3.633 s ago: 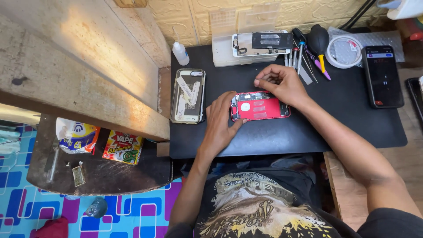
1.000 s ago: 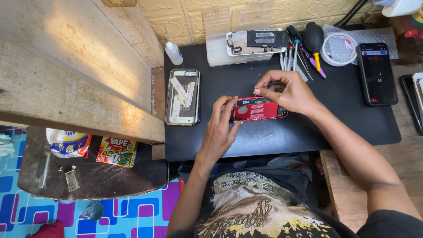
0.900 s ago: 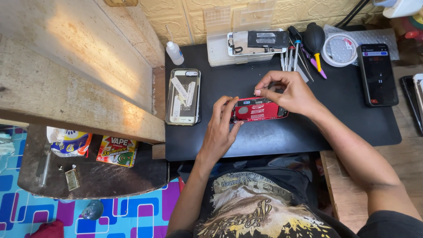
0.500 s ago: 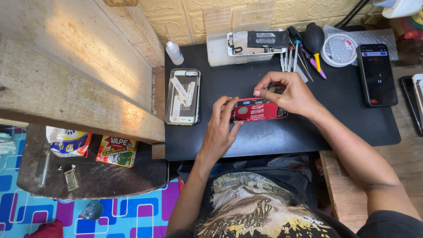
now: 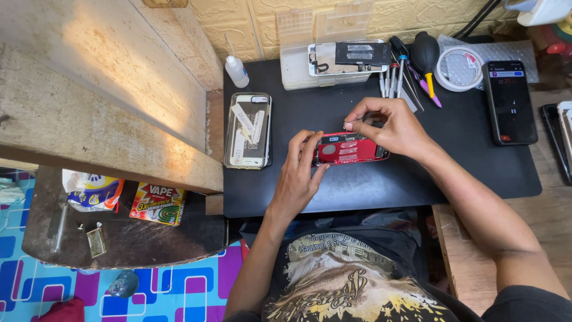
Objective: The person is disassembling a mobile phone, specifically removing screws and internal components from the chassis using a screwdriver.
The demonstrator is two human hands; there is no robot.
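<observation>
A red opened phone body lies on the black mat, and left of it on the mat sits a clear case with white strips inside. At the mat's far edge stand a black blower and a yellow-and-purple-handled tool. Below the mat's left side, the floor carries a blue, purple and white pattern of rounded rectangles.

Even, bright daylight fills the view. A soft pale glow falls on the wooden shelf at left; the black worktop shows little glare. Focus is sharp, with mild wide-angle bending at the edges.
</observation>
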